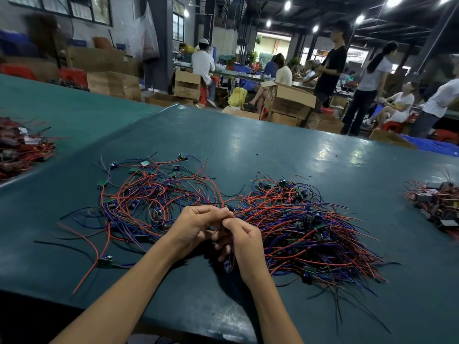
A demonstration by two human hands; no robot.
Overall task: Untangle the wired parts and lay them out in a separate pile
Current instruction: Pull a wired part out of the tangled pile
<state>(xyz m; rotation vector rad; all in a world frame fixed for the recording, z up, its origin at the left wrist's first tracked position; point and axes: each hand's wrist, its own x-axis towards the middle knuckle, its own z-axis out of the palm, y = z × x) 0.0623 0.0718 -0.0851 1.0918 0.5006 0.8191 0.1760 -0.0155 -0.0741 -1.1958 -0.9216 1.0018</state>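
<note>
The hands meet fingertip to fingertip toward the front edge of the desk (273, 145), about midway along it. The left hand (198, 227) and the right hand (246, 242) each have their fingers curled and pinching one wired part (231, 208), whose purple leads trail down under the right palm.

The step in hand looks to be freeing this one part from the dense heap (310, 232) on the right. To do it well, hold the small board steady with one hand and run the other along a single lead, feeding it out through the loops, not tugging. A hard pull would likely tighten the knots and drag neighbours along. Once free, it probably belongs on the looser spread (149, 194) to the left, laid flat with its leads apart from the heap.

The parts are tiny green boards with dark components, each trailing thin red, blue or purple, and black wires. The right heap is thick and matted; the left spread is open enough to pick out single boards. A stray part (104, 261) lies alone toward the front left corner. Other heaps (437, 204) sit at the desk's right and left edges.
</note>
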